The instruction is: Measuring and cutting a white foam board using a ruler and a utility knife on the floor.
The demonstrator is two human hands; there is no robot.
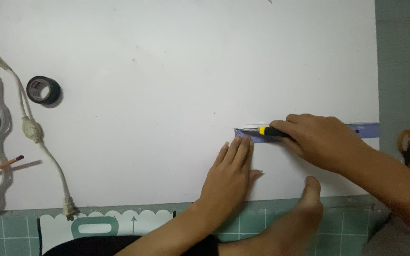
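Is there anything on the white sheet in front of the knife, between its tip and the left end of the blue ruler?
Nothing visible lies there. The right hand holds the yellow and black knife along the blue ruler. The left hand presses flat, its fingertips at the ruler's left end, below the knife's line, on the white sheet.

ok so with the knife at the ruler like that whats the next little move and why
Probably draw the yellow-and-black knife along the blue ruler toward the right. The right hand holds its tip near the ruler's left end, and the left hand presses flat there on the white sheet, so most of the ruler's edge lies to the right.
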